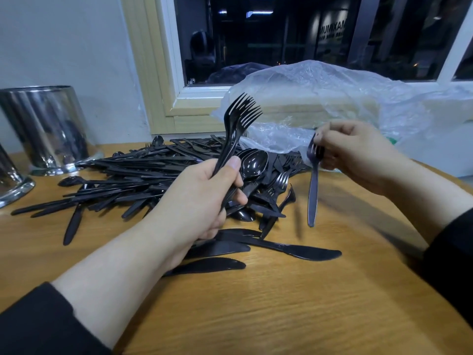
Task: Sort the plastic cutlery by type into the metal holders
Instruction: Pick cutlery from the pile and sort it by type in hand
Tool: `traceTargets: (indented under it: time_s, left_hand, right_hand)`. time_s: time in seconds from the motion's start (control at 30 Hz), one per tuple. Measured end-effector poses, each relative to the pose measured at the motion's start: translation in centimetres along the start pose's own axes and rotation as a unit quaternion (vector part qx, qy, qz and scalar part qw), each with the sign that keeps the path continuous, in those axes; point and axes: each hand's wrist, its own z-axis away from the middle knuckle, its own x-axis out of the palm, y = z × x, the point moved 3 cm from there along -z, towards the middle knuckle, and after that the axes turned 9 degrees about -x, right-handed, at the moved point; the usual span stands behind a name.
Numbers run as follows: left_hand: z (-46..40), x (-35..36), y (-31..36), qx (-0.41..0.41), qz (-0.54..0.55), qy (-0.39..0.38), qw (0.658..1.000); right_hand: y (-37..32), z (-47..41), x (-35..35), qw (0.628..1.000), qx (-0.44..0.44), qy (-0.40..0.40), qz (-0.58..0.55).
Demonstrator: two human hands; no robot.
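a head-worn camera looks down at a light wooden table (pixel 294 303) with a person's two bare forearms reaching in, dark sleeves at the wrists. the left hand (pixel 202 198) is curled around the handles of a bunch of black plastic forks (pixel 239 119), held upright with the tines fanned out and pointing up and away; a couple of black plastic spoons (pixel 253 163) show just beside its thumb, and it is unclear whether the hand also holds them. the right hand (pixel 358 152) pinches a single black plastic fork (pixel 313 185) by its tined end, so the handle hangs straight down above the table, not touching it. between and behind the hands lies a wide loose heap of black plastic cutlery (pixel 133 180), knives, forks and spoons mixed, spreading to the left. a few black plastic knives (pixel 294 248) lie flat near the left wrist. two shiny metal holders stand at the far left: a tall metal cylinder (pixel 48 126) by the wall and another metal holder (pixel 10 180) cut off by the frame edge. a crumpled clear plastic bag (pixel 345 103) sits behind the heap under a dark window (pixel 307 34).
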Motion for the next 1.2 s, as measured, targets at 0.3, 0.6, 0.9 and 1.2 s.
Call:
traceTargets:
  time_s: [0.3,0.6,0.9,1.2]
  left_hand:
    - [0.2,0.5,0.0,-0.012,-0.023,-0.04,0.999]
    - [0.3,0.9,-0.1,-0.022,-0.014,-0.094,0.995]
    - [0.1,0.2,0.0,0.009,-0.025,-0.042,0.999]
    - [0.0,0.0,0.0,0.015,-0.005,-0.01,1.0]
  right_hand:
    - [-3.7,1.5,3.7,0.983,-0.153,-0.003,-0.102]
    - [-3.8,1.5,3.7,0.978,-0.208,-0.002,0.032]
    - [-3.1,0.8,2.0,0.969,-0.157,-0.065,0.181]
    - [0.2,1.4,2.5,0.86,-0.002,-0.302,0.411]
